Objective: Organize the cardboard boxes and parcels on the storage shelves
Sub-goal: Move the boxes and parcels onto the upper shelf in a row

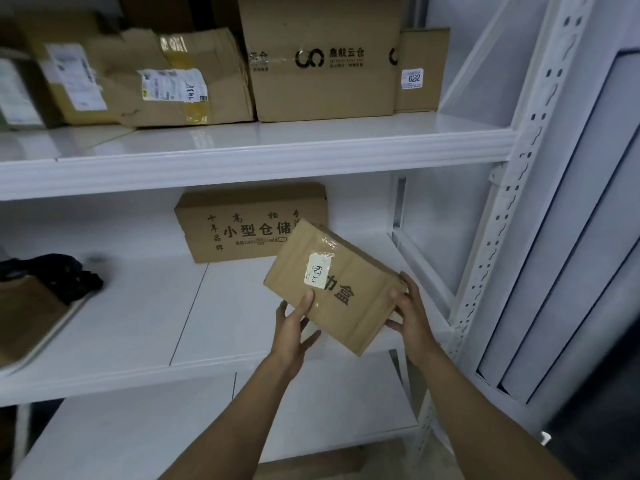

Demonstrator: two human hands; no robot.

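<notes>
A small flat cardboard box (349, 282) with a white sticker and black printed characters hangs tilted above the middle shelf (145, 327). My left hand (294, 334) grips its lower left edge, thumb on top and fingers underneath. My right hand (410, 317) holds its right end, fingers curled round the edge. Behind it, at the back of the same shelf, stands a printed brown carton (235, 223).
The upper shelf (242, 147) carries a large logo carton (322, 60), a narrow box with a 6232 sticker (420, 71), and crumpled labelled parcels (173, 81) to the left. A black cloth (52, 275) and a cardboard tray (31, 320) lie at the middle shelf's left. White perforated upright (498, 244) at right.
</notes>
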